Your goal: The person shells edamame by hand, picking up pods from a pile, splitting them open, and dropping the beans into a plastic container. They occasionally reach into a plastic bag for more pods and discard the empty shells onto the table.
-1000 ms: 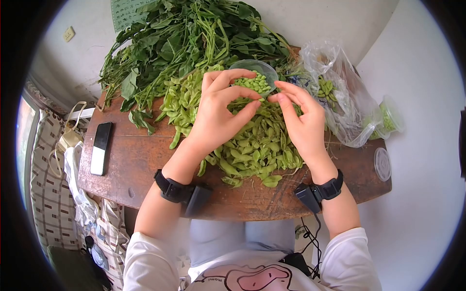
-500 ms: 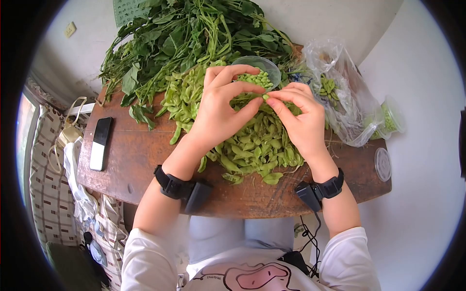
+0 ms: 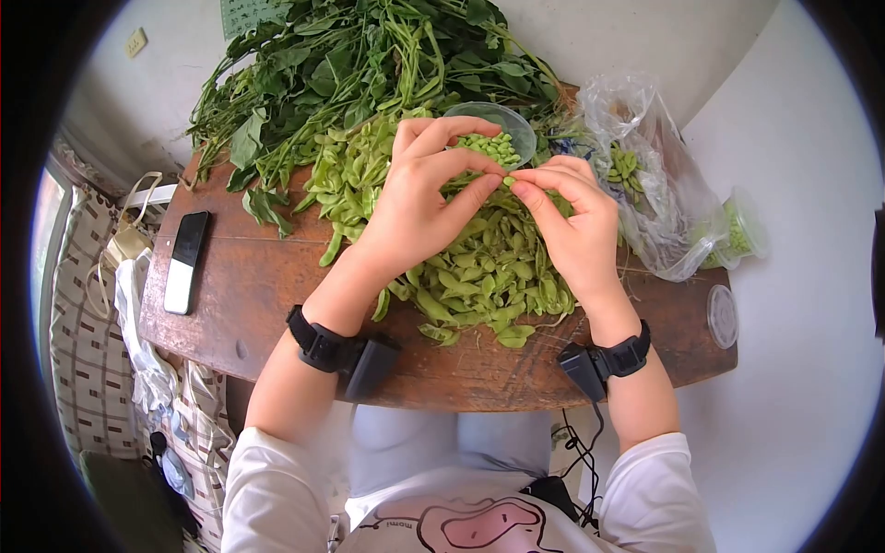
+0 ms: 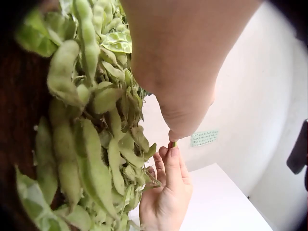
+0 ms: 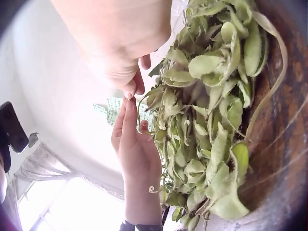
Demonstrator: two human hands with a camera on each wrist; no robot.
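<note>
My left hand (image 3: 419, 189) and right hand (image 3: 583, 221) meet fingertip to fingertip over a heap of green soybean pods (image 3: 484, 276). Between them sits a small green soybean (image 3: 509, 182), pinched by the thumb and index finger of each hand. In the left wrist view only a sliver of it shows. Just behind the fingers stands a clear plastic bowl (image 3: 522, 138) with shelled green beans (image 3: 493, 146) inside; the left hand partly hides it. The left hand's other fingers arch over toward the bowl.
Leafy stalks (image 3: 359, 64) pile up at the back of the wooden table (image 3: 267, 286). To the right lie a clear plastic bag (image 3: 650, 203) with pods, a tipped tub (image 3: 742, 226) of beans and a round lid (image 3: 723, 315). A phone (image 3: 188, 263) rests on the left.
The left thumb and index finger, spread apart a second ago, have come together at the soybean. The right hand has kept its pinch, shifting slightly toward the left hand.
</note>
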